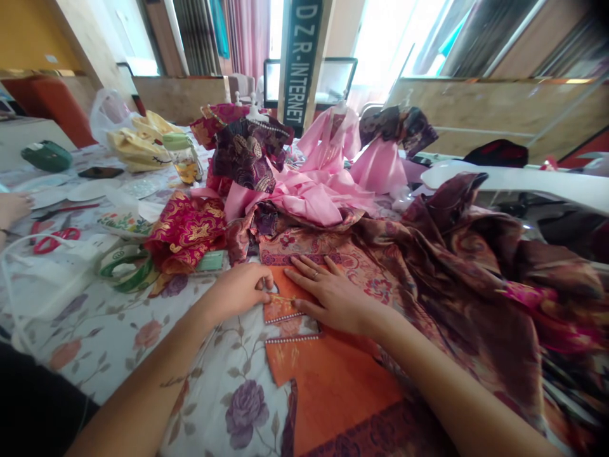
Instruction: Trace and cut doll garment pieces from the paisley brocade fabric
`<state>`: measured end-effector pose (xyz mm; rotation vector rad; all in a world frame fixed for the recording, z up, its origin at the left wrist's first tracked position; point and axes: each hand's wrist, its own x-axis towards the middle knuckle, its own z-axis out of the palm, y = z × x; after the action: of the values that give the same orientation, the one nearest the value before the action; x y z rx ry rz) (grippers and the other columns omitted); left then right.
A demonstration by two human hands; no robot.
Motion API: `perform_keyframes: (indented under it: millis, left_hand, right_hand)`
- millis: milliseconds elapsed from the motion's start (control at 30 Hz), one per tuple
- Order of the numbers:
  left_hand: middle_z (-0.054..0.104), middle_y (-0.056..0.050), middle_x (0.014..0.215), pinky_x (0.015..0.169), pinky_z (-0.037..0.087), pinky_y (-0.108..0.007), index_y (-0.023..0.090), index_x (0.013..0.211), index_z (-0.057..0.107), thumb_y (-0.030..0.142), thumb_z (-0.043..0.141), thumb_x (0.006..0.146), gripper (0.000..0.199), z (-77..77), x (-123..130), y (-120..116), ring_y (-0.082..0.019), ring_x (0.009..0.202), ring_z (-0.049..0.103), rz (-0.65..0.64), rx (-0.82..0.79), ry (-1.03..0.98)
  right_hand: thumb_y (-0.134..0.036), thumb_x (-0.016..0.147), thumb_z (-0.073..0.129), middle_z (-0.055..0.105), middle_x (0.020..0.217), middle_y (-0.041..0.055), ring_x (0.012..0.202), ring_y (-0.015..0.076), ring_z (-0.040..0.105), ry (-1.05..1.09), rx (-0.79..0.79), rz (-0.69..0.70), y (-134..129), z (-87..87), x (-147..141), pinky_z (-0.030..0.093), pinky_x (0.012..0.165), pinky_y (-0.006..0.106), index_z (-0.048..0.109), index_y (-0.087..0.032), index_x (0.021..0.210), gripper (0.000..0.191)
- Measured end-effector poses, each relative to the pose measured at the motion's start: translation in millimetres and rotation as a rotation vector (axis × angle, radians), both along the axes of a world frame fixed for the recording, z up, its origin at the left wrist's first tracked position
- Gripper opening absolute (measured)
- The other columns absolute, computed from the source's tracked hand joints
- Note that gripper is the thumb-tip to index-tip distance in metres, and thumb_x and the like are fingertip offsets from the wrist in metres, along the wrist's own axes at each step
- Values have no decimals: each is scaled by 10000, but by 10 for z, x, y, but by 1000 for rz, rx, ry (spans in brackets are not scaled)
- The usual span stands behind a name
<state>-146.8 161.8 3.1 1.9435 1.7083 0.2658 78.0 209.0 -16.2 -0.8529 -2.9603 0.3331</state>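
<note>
A piece of orange fabric (pixel 333 381) with beaded trim along its cut-out edges lies on the flowered tablecloth, partly over patterned brown-red brocade (pixel 366 266). My left hand (pixel 242 289) is at the left edge of the orange piece, thumb and forefinger brought together there; what they pinch is too small to make out. Flat on the orange fabric and brocade rests my right hand (pixel 328 292), fingers spread, a ring on one finger. Thin yellowish strands or trim lie on the orange fabric between the two hands.
Magenta-gold fabric (pixel 193 228), a green tape roll (pixel 124 270), red scissors (pixel 56 241) and a white power strip (pixel 61 279) lie left. Small dressed stands, including a pink gown (pixel 332 136), and a bottle (pixel 183 158) are behind. Another person's hand (pixel 14 209) shows far left.
</note>
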Motion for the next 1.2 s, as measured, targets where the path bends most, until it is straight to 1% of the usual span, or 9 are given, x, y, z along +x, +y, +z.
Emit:
perform_keyframes:
  millis: [133, 333, 467, 667, 767, 867, 933, 1033, 1200]
  left_hand:
    - [631, 3, 792, 594, 345, -250, 202, 776, 616, 207, 639, 701, 79, 4, 7, -12, -162, 715, 570, -1, -24, 9]
    - [616, 24, 754, 583, 341, -246, 204, 755, 556, 232, 660, 659, 144, 22, -56, -17, -153, 677, 547, 34, -44, 27]
    - [605, 19, 783, 617, 369, -245, 211, 797, 569, 248, 651, 695, 137, 52, -78, 1, -159, 725, 559, 74, 23, -43]
    - [571, -36, 977, 845, 420, -316, 216, 1008, 636, 313, 698, 702, 327, 38, -48, 28, -225, 952, 557, 3, 179, -23]
    - [549, -83, 1125, 979, 376, -383, 205, 1176, 612, 351, 698, 720, 486, 8, -75, 36, -280, 1117, 491, 8, 226, 73]
    - [495, -108, 1333, 1079, 291, -381, 173, 1253, 577, 326, 585, 832, 448, 25, -97, 9, -271, 1261, 410, -27, 290, 118]
    - [384, -105, 1472, 1122, 225, -369, 160, 1317, 523, 329, 486, 901, 450, 55, -80, -45, -245, 1368, 305, -118, 226, 121]
    - [211, -102, 1549, 1137, 183, -375, 170, 1439, 349, 473, 401, 935, 590, 97, -10, -156, -231, 1430, 172, -264, 29, 122]
    - [127, -115, 1554, 1137, 162, -403, 167, 1477, 252, 589, 364, 908, 717, 124, 76, -251, -255, 1435, 115, -303, -53, 195]
  right_hand:
    - [-496, 946, 363, 201, 1546, 104, 1419, 300, 178, 11, 4, -1, -4, -3, 0, 88, 1114, 613, 251, -235, 1483, 608]
    - [-494, 945, 364, 208, 1544, 107, 1415, 307, 191, 30, 13, 17, 6, -1, -13, 77, 1115, 610, 248, -237, 1484, 608]
    - [-504, 944, 358, 194, 1547, 112, 1419, 301, 177, 26, 7, 25, 17, -5, -15, 66, 1108, 619, 234, -240, 1486, 615]
    - [-518, 941, 357, 205, 1545, 114, 1420, 300, 175, 22, 26, 17, 21, -20, -17, 44, 1102, 629, 244, -252, 1483, 614]
    - [-521, 942, 350, 211, 1543, 114, 1418, 307, 179, 22, 34, 11, 15, -23, -17, 30, 1104, 629, 252, -247, 1482, 613]
    - [-524, 950, 325, 209, 1543, 112, 1418, 307, 179, 25, 40, 14, 7, -25, -8, 8, 1109, 619, 240, -242, 1486, 612]
    - [-532, 952, 310, 202, 1546, 106, 1420, 306, 170, 28, 45, 13, 6, -34, -2, 14, 1109, 620, 225, -247, 1489, 614]
    - [-544, 946, 316, 196, 1551, 92, 1420, 318, 160, 33, 45, 11, 12, -56, 3, 42, 1104, 629, 229, -267, 1486, 613]
    - [-542, 946, 329, 196, 1553, 79, 1422, 317, 154, 35, 31, 15, 18, -59, -4, 47, 1104, 627, 217, -294, 1486, 605]
